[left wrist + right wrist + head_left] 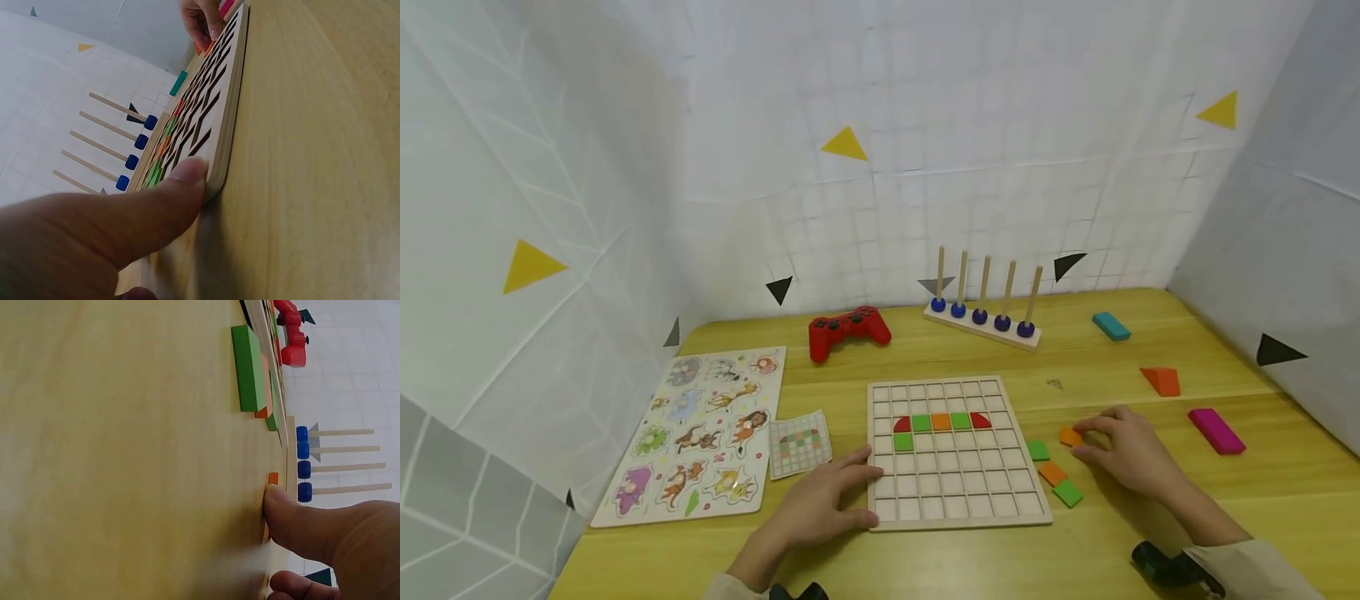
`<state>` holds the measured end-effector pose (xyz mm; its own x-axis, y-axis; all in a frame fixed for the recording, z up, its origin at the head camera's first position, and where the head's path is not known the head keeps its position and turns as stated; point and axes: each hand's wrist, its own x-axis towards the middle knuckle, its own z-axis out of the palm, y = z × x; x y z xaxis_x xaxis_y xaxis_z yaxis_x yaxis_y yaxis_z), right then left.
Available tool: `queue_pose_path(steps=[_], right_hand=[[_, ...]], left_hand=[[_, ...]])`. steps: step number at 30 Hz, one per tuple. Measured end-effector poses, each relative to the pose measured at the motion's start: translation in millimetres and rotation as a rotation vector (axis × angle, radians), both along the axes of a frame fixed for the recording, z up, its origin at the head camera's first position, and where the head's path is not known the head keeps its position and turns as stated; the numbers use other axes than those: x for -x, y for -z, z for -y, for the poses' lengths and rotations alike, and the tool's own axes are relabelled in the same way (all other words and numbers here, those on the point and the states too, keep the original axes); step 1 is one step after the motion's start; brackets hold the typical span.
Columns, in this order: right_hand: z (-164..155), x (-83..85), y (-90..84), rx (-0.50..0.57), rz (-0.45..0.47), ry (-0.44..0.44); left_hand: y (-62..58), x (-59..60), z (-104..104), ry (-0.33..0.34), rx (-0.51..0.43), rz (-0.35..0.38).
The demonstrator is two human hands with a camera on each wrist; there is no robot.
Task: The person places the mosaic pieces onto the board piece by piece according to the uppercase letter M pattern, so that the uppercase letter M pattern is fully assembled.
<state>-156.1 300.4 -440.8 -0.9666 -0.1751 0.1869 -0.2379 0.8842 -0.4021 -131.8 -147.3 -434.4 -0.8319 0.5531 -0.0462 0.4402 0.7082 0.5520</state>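
A wooden grid board (959,518) lies flat on the table, with a row of red, green and orange tiles (942,422) set in its cells and a single green tile (903,442) below the row's left end. My left hand (822,500) rests at the board's left edge; its thumb (181,178) touches the near corner. To the right of the board, my right hand (1129,450) pinches an orange square tile (1070,437) between thumb and forefinger, low at the tabletop. Loose green (1067,493) and orange tiles (1052,473) lie between that hand and the board.
Left of the board are a pattern card (800,446) and an animal puzzle (700,433). Behind stand a red game controller (848,331) and a peg rack (982,325) with blue beads. Teal (1111,326), orange-red (1162,381) and magenta blocks (1216,431) lie at the right.
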Motion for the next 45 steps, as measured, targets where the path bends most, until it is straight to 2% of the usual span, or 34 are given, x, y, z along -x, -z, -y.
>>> queue_pose_path(steps=[17,23,28,36,45], right_hand=[[1.4,-2.5,0.5,-0.006,0.002,0.005],[7.3,-2.4,1.7,-0.013,-0.043,-0.036],[15.0,0.2,-2.4,0.000,-0.084,-0.055],[31.0,2.7,-9.5,0.039,-0.030,-0.068],[43.5,3.6,-17.2,0.046,-0.046,-0.071]], left_hand=[[1.8,-1.4,1.2,0.000,-0.004,0.020],[1.6,-2.1,2.3,-0.006,0.006,0.014],[-0.8,-1.7,1.4,-0.002,-0.002,0.003],[-1.8,-1.6,-0.2,-0.001,0.004,0.006],[-3.6,-1.0,-1.7,0.000,0.005,0.003]])
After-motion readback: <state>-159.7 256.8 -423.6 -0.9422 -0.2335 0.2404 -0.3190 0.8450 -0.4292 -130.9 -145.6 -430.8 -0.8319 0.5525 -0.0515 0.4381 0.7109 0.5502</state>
